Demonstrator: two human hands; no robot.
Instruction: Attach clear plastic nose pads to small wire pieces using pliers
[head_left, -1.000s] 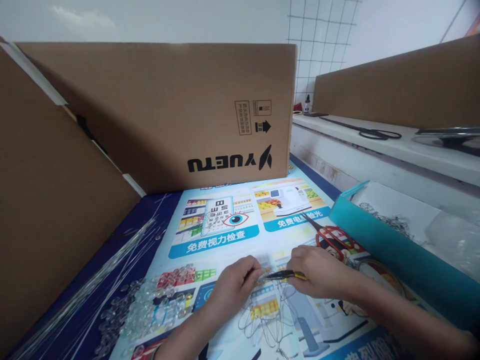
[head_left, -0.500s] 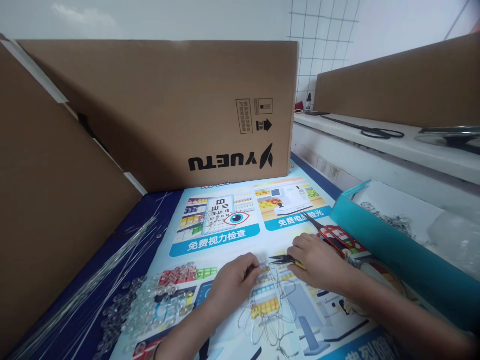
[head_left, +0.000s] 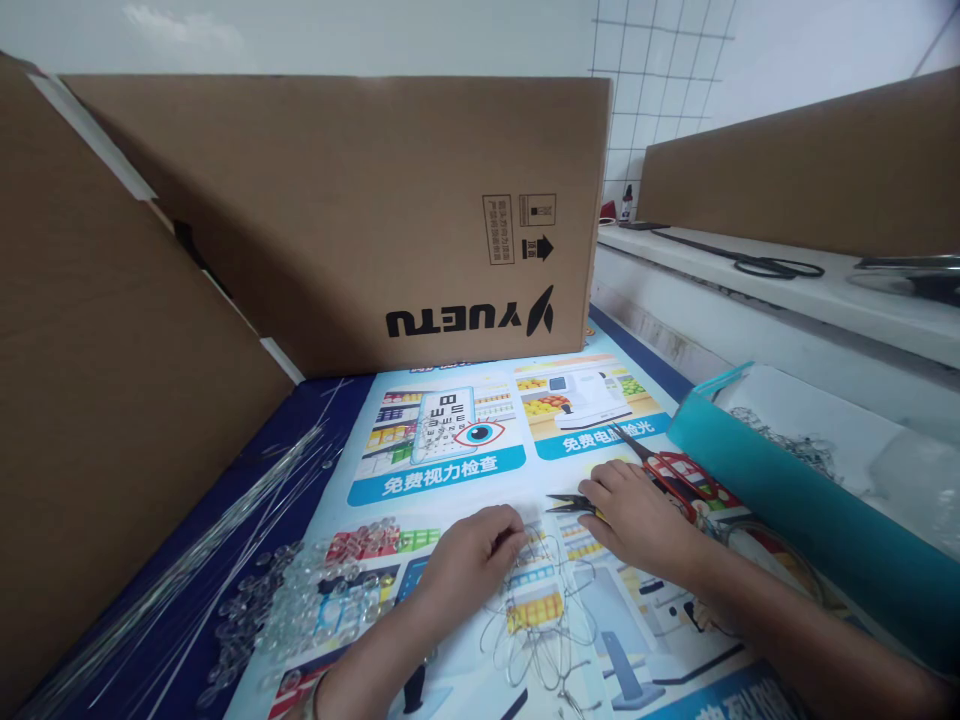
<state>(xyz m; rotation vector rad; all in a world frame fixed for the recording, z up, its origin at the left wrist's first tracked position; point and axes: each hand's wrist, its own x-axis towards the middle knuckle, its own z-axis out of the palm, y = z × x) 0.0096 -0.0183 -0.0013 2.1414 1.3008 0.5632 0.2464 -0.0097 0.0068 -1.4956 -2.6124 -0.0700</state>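
Partly hidden pliers [head_left: 568, 502] under right hand [head_left: 634, 515], seemingly gripped.

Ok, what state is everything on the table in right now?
Left hand: fingers curled, pinching thin wire.
Right hand: resting on the mat, holding the pliers.
Pliers: lying low, black tips pointing left.
Wire loops: loose tangle on the poster mat.
Clear beads: scattered pile.
Straight wires: lying flat in a bundle.
Red scissors: lying flat, unheld.
Cardboard box: standing upside down.
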